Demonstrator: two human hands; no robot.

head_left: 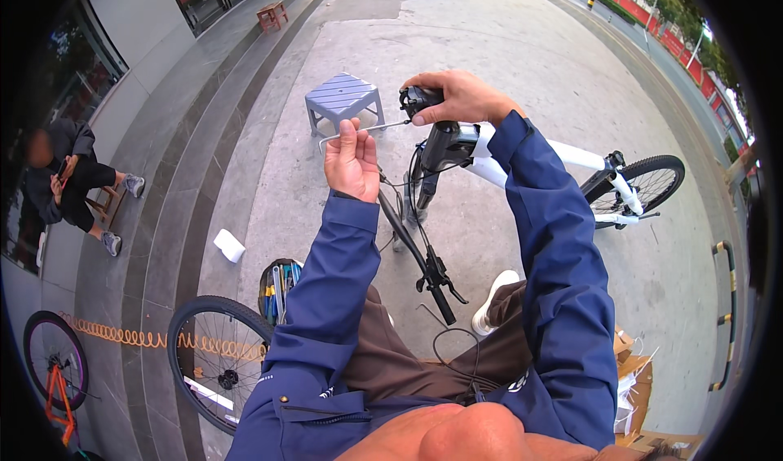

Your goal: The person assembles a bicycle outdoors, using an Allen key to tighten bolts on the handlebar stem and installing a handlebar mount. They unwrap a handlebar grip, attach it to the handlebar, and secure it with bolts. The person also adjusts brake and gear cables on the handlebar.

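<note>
Pinched between the thumb and fingers of my left hand (352, 166) is a long silver L-shaped hex key (382, 126). Its far end reaches the black stem (419, 99) at the front of a white bicycle frame (577, 156). My right hand (469, 98) wraps over the top of that stem, thumb near the key's tip. Whether the tip sits in a bolt is too small to tell. Below, the black handlebar (418, 247) hangs down beside the frame on its cables, its grip pointing toward my legs.
A grey-blue plastic stool (342, 98) stands beyond my left hand. Nearer left are a tool bag (280, 288), a loose wheel (218, 365), a coiled orange hose (122, 333) and a white object (229, 246). Someone sits by the steps (155, 241). Cardboard (640, 387) lies right.
</note>
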